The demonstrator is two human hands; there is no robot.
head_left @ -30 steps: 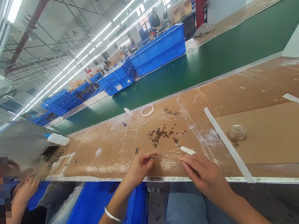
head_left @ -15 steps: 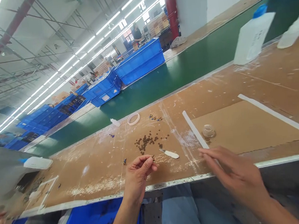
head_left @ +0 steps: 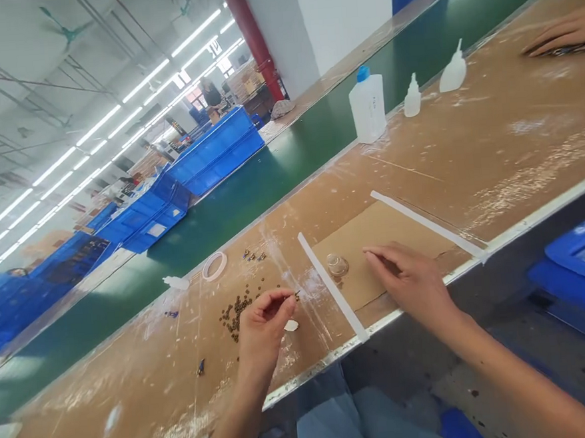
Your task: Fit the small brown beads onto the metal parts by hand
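My left hand [head_left: 266,324] is raised over the bench with thumb and fingers pinched on a small dark piece [head_left: 296,296], too small to name. Behind it lies a scatter of small brown discs [head_left: 236,309]. A white handle [head_left: 290,325] shows partly from under the hand. My right hand [head_left: 406,274] hovers over a cardboard sheet [head_left: 413,230], its thumb and forefinger close together; whatever may be between them cannot be made out. To its left, a small clear round cup [head_left: 337,264] sits on the sheet.
White tape strips [head_left: 332,286] flank the sheet. A tape ring [head_left: 214,266], small blue-and-gold parts [head_left: 253,255] and a small white bottle [head_left: 175,282] lie at left. A blue-capped bottle [head_left: 367,107] and two nozzle bottles [head_left: 413,97] stand by the green belt [head_left: 306,128]. Another person's hand [head_left: 567,31] rests far right.
The view has swung to the right. My right hand has moved from the left tape strip to above the cardboard, past the clear cup. My left hand keeps its pinch.
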